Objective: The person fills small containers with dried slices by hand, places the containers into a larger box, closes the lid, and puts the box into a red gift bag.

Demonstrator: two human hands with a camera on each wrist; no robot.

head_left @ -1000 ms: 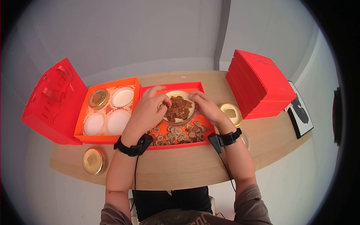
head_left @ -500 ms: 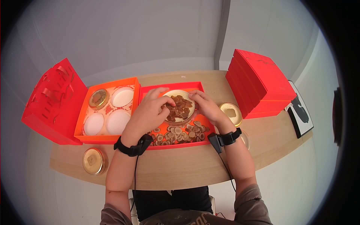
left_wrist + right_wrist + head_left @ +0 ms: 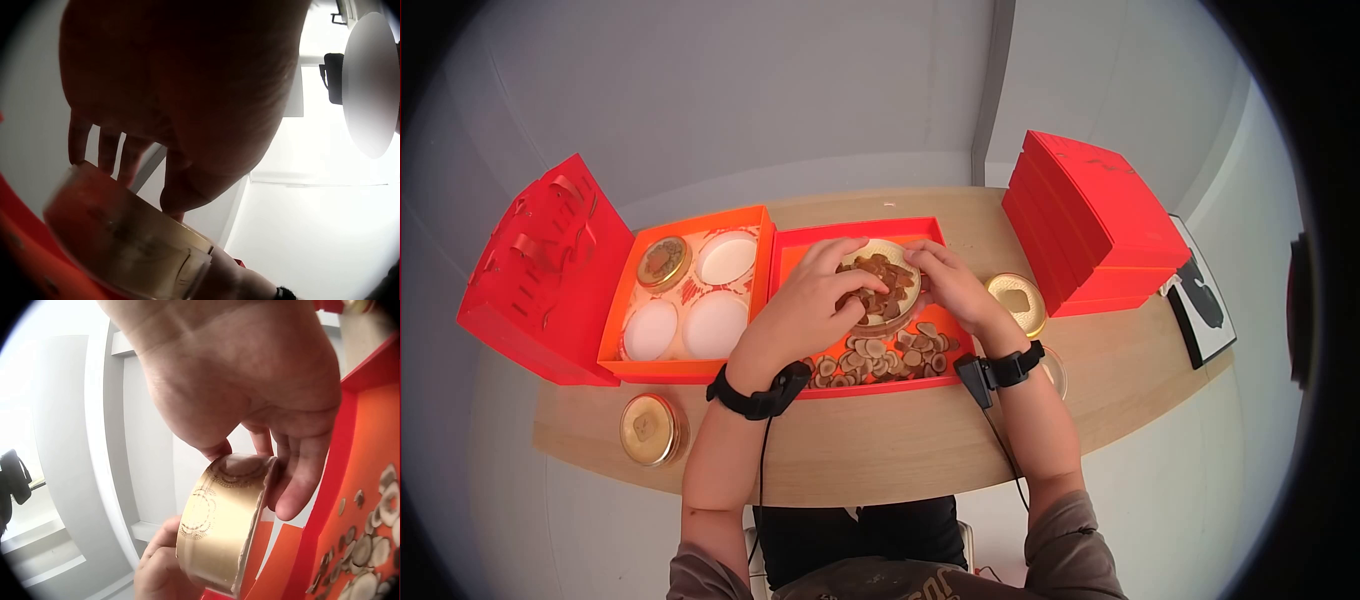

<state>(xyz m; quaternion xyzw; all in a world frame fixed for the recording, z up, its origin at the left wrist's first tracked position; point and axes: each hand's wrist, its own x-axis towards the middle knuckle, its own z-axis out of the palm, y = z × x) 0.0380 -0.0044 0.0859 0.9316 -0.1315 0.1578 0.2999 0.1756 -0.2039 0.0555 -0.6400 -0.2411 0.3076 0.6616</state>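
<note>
The tub [image 3: 890, 248] lies over the red box [image 3: 920, 228], at nine o'clock from the right hand [image 3: 948, 284], which grips its rim. Toward three o'clock from the left hand [image 3: 808, 296], whose fingers are parted, sit brown slices [image 3: 894, 277].

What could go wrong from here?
1. The left hand touches the brown pieces; some might spill onto the pale slices in the tray.
2. Only the right hand seems to steady the round container; a firm press might tip it.
3. The left forearm could knock the gold-topped jar near the table edge.
</note>
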